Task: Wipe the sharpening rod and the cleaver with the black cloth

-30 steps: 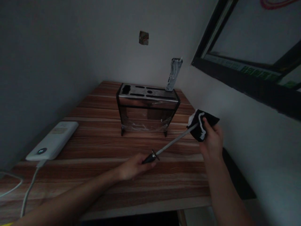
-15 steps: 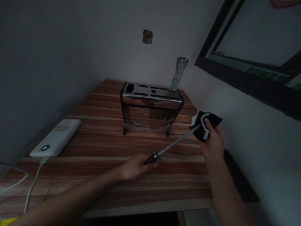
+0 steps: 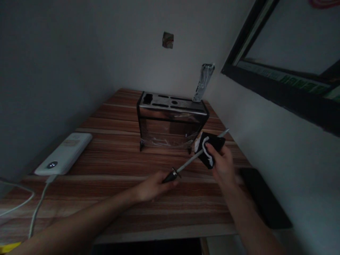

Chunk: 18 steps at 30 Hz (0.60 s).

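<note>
Here, gripping the honing steel by its black handle in the closed left hand, over the wood-grain table, before the slotted knife block with 1 plastic-wrapped handle. Pinching the black-and-white cloth over the rod in the curled right hand, short of the bare tip.

1 slim grey rod and 1 black cloth with white edging, above the bench.
The rod slants from its black handle, near and left, to a bare tip, far and right; the creased cloth, pinched against the shaft, hides a stretch short of the tip.
</note>
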Tool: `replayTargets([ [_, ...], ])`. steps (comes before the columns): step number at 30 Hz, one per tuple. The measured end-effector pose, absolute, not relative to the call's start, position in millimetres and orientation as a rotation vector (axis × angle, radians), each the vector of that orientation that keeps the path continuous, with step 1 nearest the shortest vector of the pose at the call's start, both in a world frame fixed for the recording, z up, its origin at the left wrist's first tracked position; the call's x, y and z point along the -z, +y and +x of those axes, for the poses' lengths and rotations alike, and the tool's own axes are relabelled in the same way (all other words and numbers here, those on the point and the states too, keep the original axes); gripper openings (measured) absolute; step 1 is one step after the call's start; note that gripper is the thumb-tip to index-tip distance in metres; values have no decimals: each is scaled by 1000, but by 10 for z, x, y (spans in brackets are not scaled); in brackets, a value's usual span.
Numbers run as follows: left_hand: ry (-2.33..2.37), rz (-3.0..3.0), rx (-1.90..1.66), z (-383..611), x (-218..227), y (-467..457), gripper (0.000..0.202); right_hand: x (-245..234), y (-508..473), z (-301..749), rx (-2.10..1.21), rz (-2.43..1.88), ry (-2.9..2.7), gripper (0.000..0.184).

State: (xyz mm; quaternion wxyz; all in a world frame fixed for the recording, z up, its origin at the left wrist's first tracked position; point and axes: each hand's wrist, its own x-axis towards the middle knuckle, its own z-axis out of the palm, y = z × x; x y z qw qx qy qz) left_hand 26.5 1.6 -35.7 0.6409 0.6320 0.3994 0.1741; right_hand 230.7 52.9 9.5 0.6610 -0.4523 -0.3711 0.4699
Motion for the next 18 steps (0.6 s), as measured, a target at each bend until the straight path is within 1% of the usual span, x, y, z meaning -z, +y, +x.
replayTargets([
  [5,909,1373,-431,283,325,16,42,33,427,2179,-1207,-1055,-944,27],
  [12,929,1393,-431,275,356,19,41,118,316,2084,-1217,-1085,-1112,22],
  [18,917,1422,-425,268,343,21,38,158,214,1996,-1238,-1106,-1218,29],
])
